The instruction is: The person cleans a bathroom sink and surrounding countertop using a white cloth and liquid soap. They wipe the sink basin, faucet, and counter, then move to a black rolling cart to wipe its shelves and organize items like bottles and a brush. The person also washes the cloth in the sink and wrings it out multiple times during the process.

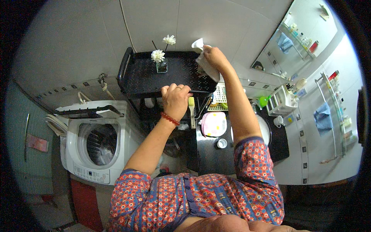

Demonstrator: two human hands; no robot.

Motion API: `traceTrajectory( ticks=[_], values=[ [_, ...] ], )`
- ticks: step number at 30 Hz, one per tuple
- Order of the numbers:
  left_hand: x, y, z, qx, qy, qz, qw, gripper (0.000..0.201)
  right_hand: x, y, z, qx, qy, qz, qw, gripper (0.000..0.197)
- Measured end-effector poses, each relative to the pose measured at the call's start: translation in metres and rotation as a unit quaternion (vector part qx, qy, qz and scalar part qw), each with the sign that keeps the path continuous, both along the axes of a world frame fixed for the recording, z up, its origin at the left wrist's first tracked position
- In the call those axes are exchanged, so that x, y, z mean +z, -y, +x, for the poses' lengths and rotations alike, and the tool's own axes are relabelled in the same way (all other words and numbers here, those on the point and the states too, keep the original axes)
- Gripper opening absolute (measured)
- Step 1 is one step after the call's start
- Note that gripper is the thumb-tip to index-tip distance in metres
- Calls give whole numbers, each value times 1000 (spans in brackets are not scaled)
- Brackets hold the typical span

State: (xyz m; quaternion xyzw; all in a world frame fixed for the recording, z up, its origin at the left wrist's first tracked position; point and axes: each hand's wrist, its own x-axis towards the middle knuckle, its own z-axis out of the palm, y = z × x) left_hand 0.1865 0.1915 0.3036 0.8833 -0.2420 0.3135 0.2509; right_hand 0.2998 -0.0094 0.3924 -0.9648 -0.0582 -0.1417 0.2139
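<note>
A black perforated trolley tray (141, 77) with a raised rim stands against the wall. My left hand (177, 99), with a red bead bracelet at the wrist, has its fingers curled over the tray's front rim. At the tray's far right corner, my right hand (216, 58) is closed on a white cloth (208, 69). Part of the cloth sticks up above the fingers; the rest hangs down over the tray's right end. A small glass vase (162, 66) with white flowers sits on the tray's back half. Just below the front rim, beside my left hand, is a pale-handled brush (192, 114).
To the left stands a top-loading washing machine (92, 143) with its lid up. A dark counter (208, 158) on the right bears a pink pouch (213, 124), a small white cup (221, 143) and a white organiser (282, 101). A mirror (293, 42) hangs on the right wall.
</note>
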Motion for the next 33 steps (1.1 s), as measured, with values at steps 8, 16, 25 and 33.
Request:
traceTrajectory(
  ticks=[8,16,25,33],
  values=[
    [15,0,-13,10,-31,19,999,8,-35,-48,-173,-67,230,-41,970,52],
    [3,-5,-2,-34,-16,1,999,11,-40,-52,-249,4,184,243,952,23],
    [20,-58,-81,-373,-388,-592,600,42,-20,-114,-230,157,197,250,935,38],
    [36,-144,-59,-178,-113,-717,664,35,-39,-115,-169,82,202,-83,972,69]
  ],
)
